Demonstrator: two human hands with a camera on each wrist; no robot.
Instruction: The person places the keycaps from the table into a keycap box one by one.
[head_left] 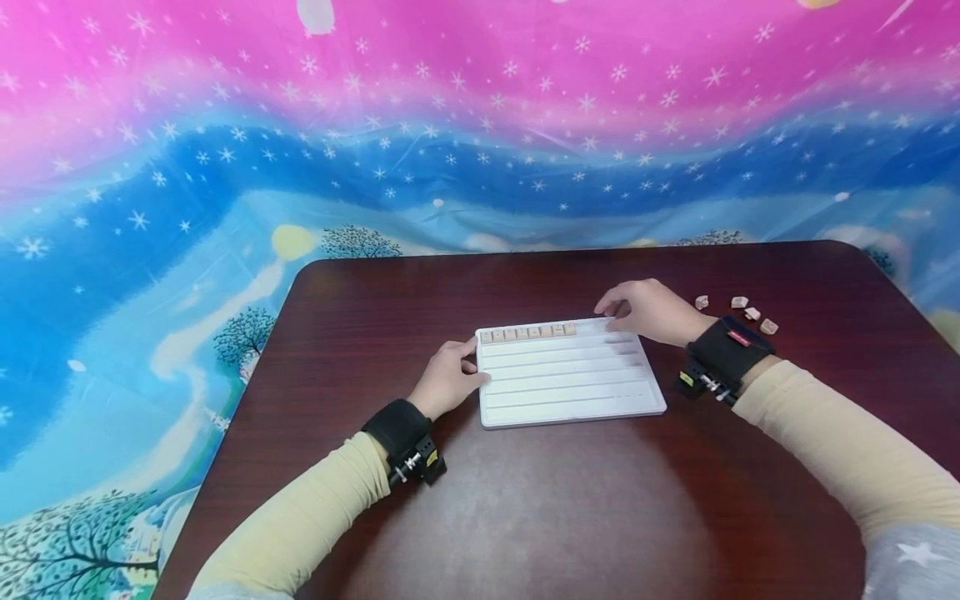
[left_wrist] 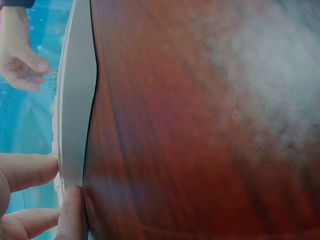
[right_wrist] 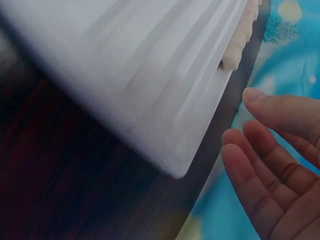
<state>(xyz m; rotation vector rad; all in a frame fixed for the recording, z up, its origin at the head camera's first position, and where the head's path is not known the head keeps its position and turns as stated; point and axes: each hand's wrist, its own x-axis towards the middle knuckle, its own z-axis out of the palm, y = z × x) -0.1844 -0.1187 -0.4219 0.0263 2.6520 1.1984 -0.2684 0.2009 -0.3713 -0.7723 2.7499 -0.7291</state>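
Observation:
A white tray [head_left: 566, 379] with raised lengthwise ridges lies on the table. Along its back ridge runs a row of small beige keycaps [head_left: 528, 332], starting at the left corner. My left hand [head_left: 444, 379] grips the tray's left edge, thumb and fingertips set against the rim; its fingers [left_wrist: 30, 171] show at that edge in the left wrist view. Over the back right corner hovers my right hand [head_left: 645, 310]. In the right wrist view its thumb [right_wrist: 280, 111] and loosely bent fingers stand apart with nothing between them, beside the tray's back edge.
Several loose keycaps [head_left: 752, 314] lie on the dark wooden table [head_left: 570, 517] behind my right wrist. A printed pink and blue cloth [head_left: 480, 150] hangs just past the table's back edge. Both wrists carry black straps with small cameras.

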